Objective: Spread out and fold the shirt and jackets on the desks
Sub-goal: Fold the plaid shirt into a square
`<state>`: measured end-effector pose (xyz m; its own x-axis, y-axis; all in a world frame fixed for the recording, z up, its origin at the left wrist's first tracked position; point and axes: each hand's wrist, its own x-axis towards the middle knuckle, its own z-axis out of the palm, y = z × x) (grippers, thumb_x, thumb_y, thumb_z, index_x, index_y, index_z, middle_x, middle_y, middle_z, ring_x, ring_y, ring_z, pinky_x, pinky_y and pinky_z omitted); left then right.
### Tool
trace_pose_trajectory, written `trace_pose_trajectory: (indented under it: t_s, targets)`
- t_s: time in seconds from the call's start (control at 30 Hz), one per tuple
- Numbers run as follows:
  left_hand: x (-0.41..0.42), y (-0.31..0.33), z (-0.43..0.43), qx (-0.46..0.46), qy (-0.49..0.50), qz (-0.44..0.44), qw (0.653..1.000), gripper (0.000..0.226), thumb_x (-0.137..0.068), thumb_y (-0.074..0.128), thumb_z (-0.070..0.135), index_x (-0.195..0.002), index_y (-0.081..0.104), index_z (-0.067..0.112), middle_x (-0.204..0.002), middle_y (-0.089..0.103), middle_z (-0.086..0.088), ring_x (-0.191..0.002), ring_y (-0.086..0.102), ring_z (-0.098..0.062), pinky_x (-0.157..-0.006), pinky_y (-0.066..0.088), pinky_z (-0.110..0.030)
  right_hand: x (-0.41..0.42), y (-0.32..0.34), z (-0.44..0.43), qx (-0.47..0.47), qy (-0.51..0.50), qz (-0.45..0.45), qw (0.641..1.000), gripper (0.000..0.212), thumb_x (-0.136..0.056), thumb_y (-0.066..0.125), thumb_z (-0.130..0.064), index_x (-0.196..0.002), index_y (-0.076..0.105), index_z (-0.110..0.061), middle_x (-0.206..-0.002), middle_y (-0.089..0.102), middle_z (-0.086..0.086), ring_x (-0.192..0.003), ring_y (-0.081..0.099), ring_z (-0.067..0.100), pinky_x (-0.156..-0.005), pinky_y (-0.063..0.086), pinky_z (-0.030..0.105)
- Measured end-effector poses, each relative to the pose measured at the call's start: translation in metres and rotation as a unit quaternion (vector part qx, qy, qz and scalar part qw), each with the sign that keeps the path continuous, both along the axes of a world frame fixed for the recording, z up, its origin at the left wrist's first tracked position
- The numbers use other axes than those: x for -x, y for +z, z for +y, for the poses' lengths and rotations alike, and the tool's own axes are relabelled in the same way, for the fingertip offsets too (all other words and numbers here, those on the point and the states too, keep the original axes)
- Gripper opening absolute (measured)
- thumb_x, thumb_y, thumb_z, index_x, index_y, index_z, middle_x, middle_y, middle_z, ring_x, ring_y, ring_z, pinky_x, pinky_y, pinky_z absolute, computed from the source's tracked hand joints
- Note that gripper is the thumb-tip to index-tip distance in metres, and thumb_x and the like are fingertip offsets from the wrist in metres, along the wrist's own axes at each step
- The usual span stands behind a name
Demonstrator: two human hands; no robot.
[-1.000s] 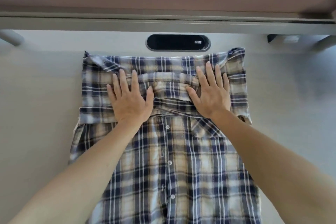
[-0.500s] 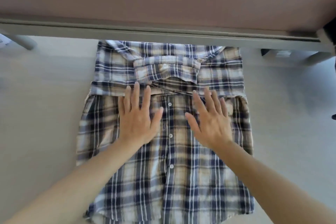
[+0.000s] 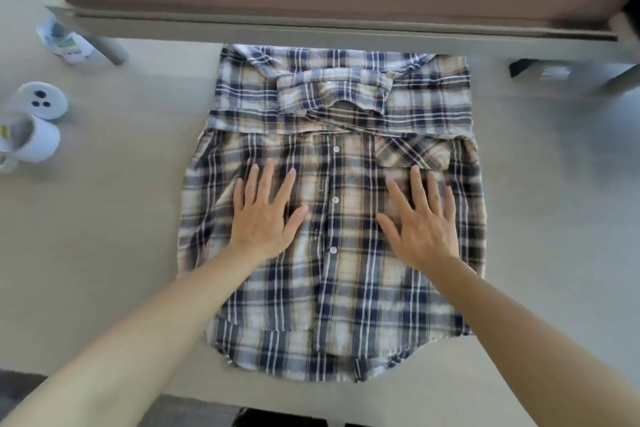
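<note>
Beige desk [image 3: 104,236] is covered centrally by one plaid shirt [image 3: 332,305], hem just inside the near edge, pressed by left hand [image 3: 265,218] and right hand [image 3: 424,225], fingers splayed, nothing gripped, bare surface left either side, two white items [image 3: 36,140] far left.

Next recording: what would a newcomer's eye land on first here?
A blue, white and tan plaid button-up shirt lies front-up in the middle of the beige desk, its sleeves folded across the top. The left hand and right hand press flat on it, fingers straight, either side of the button row. A white mug sits at the desk's left edge.
</note>
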<state>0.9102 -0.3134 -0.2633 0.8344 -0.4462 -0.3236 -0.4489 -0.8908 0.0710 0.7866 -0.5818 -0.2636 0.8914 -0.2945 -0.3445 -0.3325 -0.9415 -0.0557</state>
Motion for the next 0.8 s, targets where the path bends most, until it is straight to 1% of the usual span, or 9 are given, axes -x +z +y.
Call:
trace_pose_trajectory:
  t_s: [0.07,0.17,0.27,0.4,0.47,0.57,0.67,0.73,0.8]
  targets:
    - [0.028,0.003,0.024,-0.036,0.043,0.012,0.998,0.076,-0.095,0.006,0.071,-0.158,-0.008,0.032,-0.164,-0.018,-0.012,-0.151,-0.015,-0.034,-0.122,-0.005,-0.053,0.034,-0.001,-0.005,-0.006,0.012,-0.006,1.0,0.068,-0.096,0.007,-0.071,-0.157,-0.007,-0.044,-0.166,-0.013,0.004,-0.153,-0.013,0.031,-0.122,-0.007,0.055]
    - [0.069,0.009,0.063,-0.058,0.13,0.051,0.989,0.076,-0.096,0.014,0.069,-0.158,-0.01,0.033,-0.163,-0.023,-0.012,-0.15,-0.018,-0.035,-0.122,-0.003,-0.054,0.076,-0.001,-0.023,-0.013,-0.005,-0.026,1.0,0.067,-0.097,0.012,-0.067,-0.158,0.012,-0.04,-0.168,0.0,0.003,-0.154,0.0,0.031,-0.123,0.003,0.054]
    - [0.098,0.018,0.091,-0.058,0.178,0.086,0.978,0.073,-0.097,0.018,0.067,-0.157,-0.01,0.036,-0.163,-0.022,-0.012,-0.15,-0.017,-0.036,-0.122,-0.001,-0.055,0.108,0.002,-0.034,-0.008,-0.025,-0.02,0.999,0.064,-0.098,0.018,-0.062,-0.156,0.024,-0.036,-0.167,0.012,0.007,-0.153,0.009,0.031,-0.121,0.014,0.055]
    - [0.124,0.027,0.115,-0.05,0.225,0.109,0.967,0.071,-0.098,0.018,0.065,-0.157,-0.009,0.037,-0.163,-0.022,-0.011,-0.151,-0.015,-0.036,-0.122,0.002,-0.053,0.145,0.008,-0.03,-0.008,-0.068,-0.026,0.997,0.063,-0.097,0.022,-0.06,-0.152,0.035,-0.032,-0.163,0.02,0.016,-0.149,0.017,0.037,-0.118,0.017,0.058]
    - [0.134,0.031,0.123,-0.029,0.221,0.094,0.97,0.068,-0.101,0.028,0.058,-0.158,0.004,0.03,-0.165,-0.011,-0.011,-0.151,-0.005,-0.038,-0.121,0.009,-0.054,0.16,0.013,-0.015,-0.02,-0.046,-0.061,0.997,0.057,-0.095,0.032,-0.055,-0.143,0.046,-0.028,-0.158,0.029,0.016,-0.145,0.025,0.038,-0.115,0.02,0.059]
    - [0.136,0.038,0.138,0.057,0.218,0.052,0.973,0.056,-0.096,0.055,0.028,-0.148,0.037,0.015,-0.159,0.023,-0.012,-0.142,0.024,-0.038,-0.114,0.032,-0.053,0.171,0.017,0.027,-0.06,0.079,-0.108,0.989,0.049,-0.093,0.042,-0.05,-0.134,0.053,-0.026,-0.147,0.043,0.009,-0.134,0.041,0.036,-0.107,0.034,0.058]
    - [0.128,0.035,0.152,0.139,0.185,0.069,0.97,0.06,-0.088,0.057,0.004,-0.145,0.041,0.013,-0.146,0.043,-0.012,-0.129,0.039,-0.035,-0.105,0.042,-0.048,0.171,0.014,0.075,-0.063,0.171,-0.096,0.978,0.052,-0.085,0.062,-0.044,-0.133,0.053,-0.027,-0.137,0.052,0.004,-0.125,0.051,0.032,-0.1,0.045,0.054]
    - [0.121,0.032,0.158,0.165,0.185,0.061,0.967,0.058,-0.089,0.056,-0.002,-0.144,0.044,0.013,-0.136,0.052,-0.014,-0.117,0.051,-0.032,-0.098,0.047,-0.045,0.169,0.011,0.095,-0.066,0.146,-0.096,0.982,0.05,-0.077,0.074,-0.03,-0.125,0.06,-0.025,-0.129,0.056,0.003,-0.117,0.054,0.03,-0.094,0.051,0.05]
    - [0.115,0.03,0.165,0.184,0.193,0.043,0.963,0.055,-0.091,0.054,-0.004,-0.142,0.048,0.013,-0.123,0.058,-0.014,-0.103,0.056,-0.027,-0.09,0.05,-0.041,0.168,0.009,0.104,-0.071,0.102,-0.12,0.985,0.043,-0.074,0.077,-0.014,-0.115,0.067,-0.021,-0.118,0.06,0.002,-0.106,0.057,0.03,-0.086,0.055,0.048]
